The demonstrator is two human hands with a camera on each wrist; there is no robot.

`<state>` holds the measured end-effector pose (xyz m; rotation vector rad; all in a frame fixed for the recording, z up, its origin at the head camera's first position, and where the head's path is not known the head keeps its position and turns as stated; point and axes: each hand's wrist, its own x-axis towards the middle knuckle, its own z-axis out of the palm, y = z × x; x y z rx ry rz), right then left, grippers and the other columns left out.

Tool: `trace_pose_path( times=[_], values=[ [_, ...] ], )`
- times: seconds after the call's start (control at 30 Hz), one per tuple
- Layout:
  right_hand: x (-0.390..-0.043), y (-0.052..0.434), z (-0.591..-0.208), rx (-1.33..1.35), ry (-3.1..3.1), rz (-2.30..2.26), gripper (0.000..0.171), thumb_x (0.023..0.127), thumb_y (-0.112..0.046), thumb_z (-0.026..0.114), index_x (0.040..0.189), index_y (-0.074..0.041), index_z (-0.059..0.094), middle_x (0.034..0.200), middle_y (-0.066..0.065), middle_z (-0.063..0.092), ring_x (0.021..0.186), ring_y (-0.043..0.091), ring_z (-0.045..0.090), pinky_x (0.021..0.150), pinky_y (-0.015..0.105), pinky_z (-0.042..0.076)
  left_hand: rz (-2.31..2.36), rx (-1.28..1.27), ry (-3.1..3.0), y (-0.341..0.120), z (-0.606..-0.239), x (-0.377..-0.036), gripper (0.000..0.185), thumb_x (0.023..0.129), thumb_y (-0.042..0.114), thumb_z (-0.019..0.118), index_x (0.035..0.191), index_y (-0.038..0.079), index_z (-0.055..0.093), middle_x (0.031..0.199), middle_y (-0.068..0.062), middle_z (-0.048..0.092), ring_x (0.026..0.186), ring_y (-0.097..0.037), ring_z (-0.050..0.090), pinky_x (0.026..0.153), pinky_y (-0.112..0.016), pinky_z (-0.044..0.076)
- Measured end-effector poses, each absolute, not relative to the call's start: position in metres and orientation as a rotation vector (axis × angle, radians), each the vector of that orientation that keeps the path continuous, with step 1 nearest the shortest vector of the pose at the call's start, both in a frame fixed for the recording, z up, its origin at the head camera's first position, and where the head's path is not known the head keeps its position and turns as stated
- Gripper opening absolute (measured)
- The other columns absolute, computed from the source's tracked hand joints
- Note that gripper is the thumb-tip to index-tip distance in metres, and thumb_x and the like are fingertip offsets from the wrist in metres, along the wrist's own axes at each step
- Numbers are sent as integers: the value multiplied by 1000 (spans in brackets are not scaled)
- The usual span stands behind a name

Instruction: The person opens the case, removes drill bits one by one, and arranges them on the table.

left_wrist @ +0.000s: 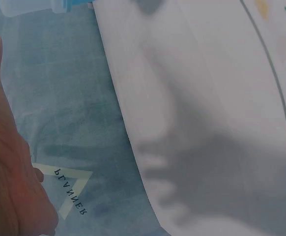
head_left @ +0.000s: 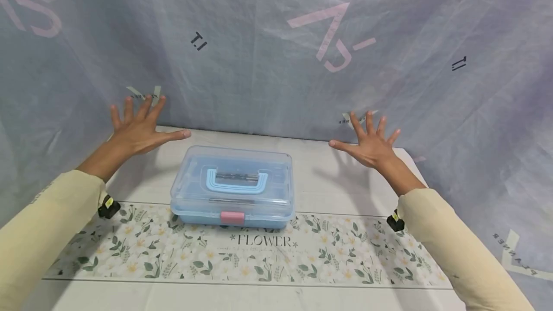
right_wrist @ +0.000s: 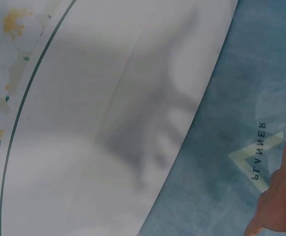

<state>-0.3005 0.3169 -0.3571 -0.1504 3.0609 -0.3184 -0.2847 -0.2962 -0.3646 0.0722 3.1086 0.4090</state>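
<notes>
A blue plastic storage box point(head_left: 194, 196) with a clear lid stands on the table, left of the middle in the head view. Its light blue handle point(head_left: 236, 188) lies flat on the lid, and a pink latch point(head_left: 232, 218) holds the front. Some dark, slender contents show dimly through the lid. My left hand point(head_left: 137, 131) is held up beyond the box's left side, fingers spread, touching nothing. To the box's right, my right hand point(head_left: 370, 147) is likewise raised with spread fingers and holds nothing. Only part of each hand shows in its wrist view.
The white table point(head_left: 311, 181) carries a floral printed band point(head_left: 173, 253) with the word FLOWER along its front. Grey-blue cloth point(head_left: 250, 61) with printed letters hangs behind and at the sides. Shadows of both hands fall on the tabletop. Small black devices point(head_left: 109, 207) sit under the sleeves.
</notes>
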Motion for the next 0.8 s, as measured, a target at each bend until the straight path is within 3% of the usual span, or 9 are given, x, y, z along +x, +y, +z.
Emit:
trace_pose_path(
  times=[0.23,0.33,0.47,0.63,0.8],
  values=[
    [-292,305,-361,-176,3047,-392,120,96,-97,46,183,-33,-8,189,24,-14,170,65,-12,124,95,-9,414,102,3131,-294,-363,-283,135,90,100,52,183,24,-9,189,-28,-5,169,-64,-20,126,-84,-25],
    [-285,297,-365,-197,3013,-448,119,99,-94,46,184,-28,-4,190,27,-2,172,64,2,129,91,8,419,137,3133,-290,-361,-280,134,91,99,54,184,22,-4,188,-29,4,171,-64,-12,128,-85,-21],
    [-273,285,-371,-204,2958,-530,117,100,-93,44,185,-25,2,189,27,12,170,60,23,126,88,30,430,211,3130,-280,-356,-271,131,93,94,58,184,17,5,187,-29,15,172,-63,0,129,-86,-15],
    [-256,271,-381,-231,2920,-606,109,104,-89,42,183,-16,20,185,28,27,165,57,37,126,82,36,421,317,3123,-265,-350,-258,126,94,90,62,184,14,15,186,-29,24,170,-62,15,132,-85,-9],
    [-237,259,-392,-304,2861,-778,95,111,-79,44,175,-10,41,177,23,46,155,51,55,122,73,47,442,419,3111,-252,-347,-243,124,94,85,67,183,12,20,182,-31,31,168,-58,26,133,-83,5]
  ],
)
